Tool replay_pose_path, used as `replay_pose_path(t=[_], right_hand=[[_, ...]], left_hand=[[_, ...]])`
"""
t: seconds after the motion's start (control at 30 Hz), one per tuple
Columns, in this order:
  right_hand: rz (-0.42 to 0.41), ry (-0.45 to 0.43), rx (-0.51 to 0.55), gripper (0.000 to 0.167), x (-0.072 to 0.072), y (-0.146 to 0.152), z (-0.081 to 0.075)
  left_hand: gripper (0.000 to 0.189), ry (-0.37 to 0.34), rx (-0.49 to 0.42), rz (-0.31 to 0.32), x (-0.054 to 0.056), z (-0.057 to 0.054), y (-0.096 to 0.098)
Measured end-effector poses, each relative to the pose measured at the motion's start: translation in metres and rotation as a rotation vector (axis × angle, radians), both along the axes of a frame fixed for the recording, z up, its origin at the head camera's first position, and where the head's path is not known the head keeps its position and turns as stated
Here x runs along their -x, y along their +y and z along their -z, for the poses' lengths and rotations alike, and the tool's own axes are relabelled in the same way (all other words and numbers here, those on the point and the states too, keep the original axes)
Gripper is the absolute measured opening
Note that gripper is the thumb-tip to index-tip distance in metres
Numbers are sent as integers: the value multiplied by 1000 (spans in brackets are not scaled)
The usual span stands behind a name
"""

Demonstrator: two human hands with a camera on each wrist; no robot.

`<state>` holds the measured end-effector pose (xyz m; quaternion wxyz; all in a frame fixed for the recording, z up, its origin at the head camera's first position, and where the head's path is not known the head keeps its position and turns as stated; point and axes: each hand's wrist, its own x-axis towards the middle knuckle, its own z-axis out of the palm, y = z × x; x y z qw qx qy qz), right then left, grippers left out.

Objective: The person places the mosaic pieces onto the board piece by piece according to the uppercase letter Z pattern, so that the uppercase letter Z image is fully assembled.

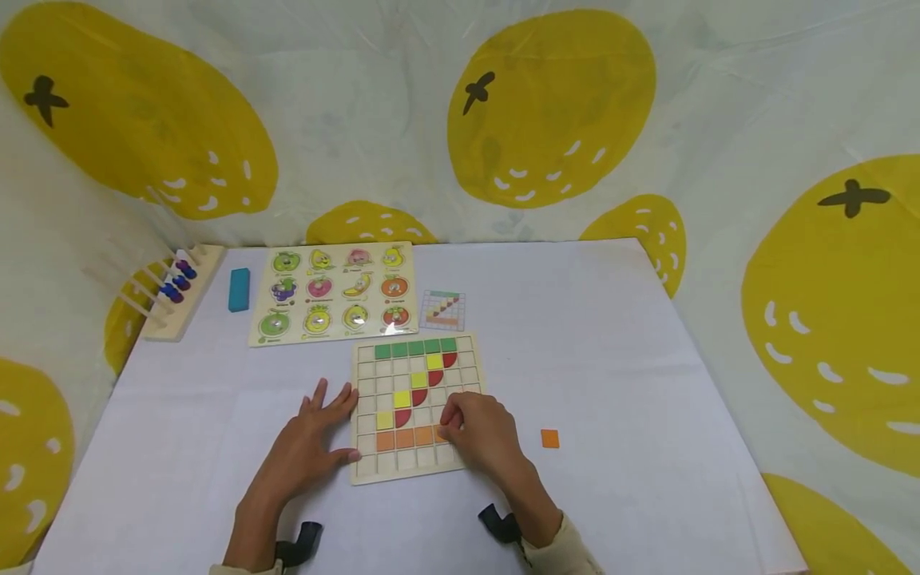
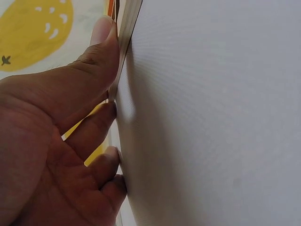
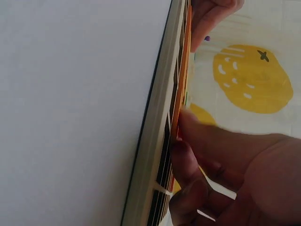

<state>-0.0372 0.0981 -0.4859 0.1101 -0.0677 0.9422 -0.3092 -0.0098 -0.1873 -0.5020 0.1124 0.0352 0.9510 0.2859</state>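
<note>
In the head view a wooden grid board (image 1: pixel 365 467) lies on the table. It holds a green row at the top, a diagonal of yellow squares (image 1: pixel 402 399) with red quarter-round tiles (image 1: pixel 419 397), and a row of orange squares (image 1: pixel 405 437). My left hand (image 1: pixel 309 447) touches the board's left edge, fingers spread and thumb near the lower corner. My right hand (image 1: pixel 485 431) is over the board's lower right; its thumb and curled fingers pinch an orange square tile (image 1: pixel 440 434) at the row's right end, partly hidden. A loose orange square (image 1: pixel 549 438) lies right of that hand.
Behind the board lie a small pattern card (image 1: pixel 443 311) and a fruit picture puzzle (image 1: pixel 334 291). A teal block (image 1: pixel 239 290) stands farther left, beside a wooden peg rack (image 1: pixel 188 291) with blue and purple beads. A fruit-print cloth hangs around the white table.
</note>
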Motion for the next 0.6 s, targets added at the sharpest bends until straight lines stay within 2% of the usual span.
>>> replay_pose_path(t=[0.13, 0.23, 0.43, 0.6], right_hand=[[-20, 1, 32, 18, 0, 5, 1], [0, 4, 61, 19, 1, 16, 2], [146, 18, 88, 24, 2, 53, -1], [235, 42, 53, 31, -3, 90, -4]], left_hand=[[103, 11, -13, 5, 0, 0, -2], [102, 14, -9, 8, 0, 0, -1], [101, 23, -3, 13, 0, 0, -1], [102, 32, 8, 20, 0, 1, -2]])
